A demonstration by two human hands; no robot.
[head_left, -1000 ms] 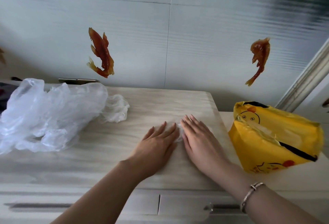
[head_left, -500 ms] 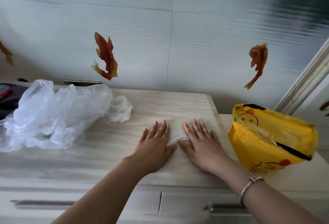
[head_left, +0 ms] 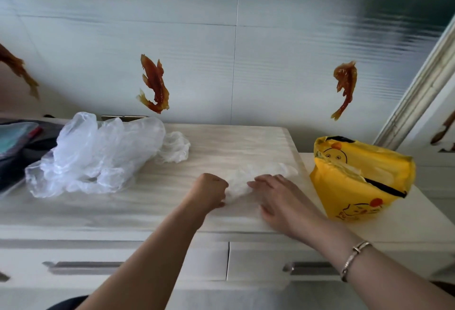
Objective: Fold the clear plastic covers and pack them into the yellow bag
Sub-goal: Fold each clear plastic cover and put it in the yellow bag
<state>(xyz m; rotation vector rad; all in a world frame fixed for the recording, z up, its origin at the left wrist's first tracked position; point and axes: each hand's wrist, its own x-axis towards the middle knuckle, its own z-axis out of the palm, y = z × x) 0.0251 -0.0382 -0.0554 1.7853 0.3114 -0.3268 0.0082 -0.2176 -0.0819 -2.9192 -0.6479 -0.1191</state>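
left hand (head_left: 209,190): grip curled, pinching clear cover (head_left: 248,179) | right hand (head_left: 278,194): fingers spread flat, pressing same cover on counter (head_left: 147,201) | heap of covers (head_left: 98,154) far left | yellow bag (head_left: 362,179) right, mouth open

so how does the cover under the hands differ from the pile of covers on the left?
The cover under the hands lies flattened into a low strip; the pile of covers is puffed up and crumpled. The left hand grips the strip and the right hand rests on it; nothing touches the pile. The pile is far bulkier. Both are clear plastic on the cabinet top.
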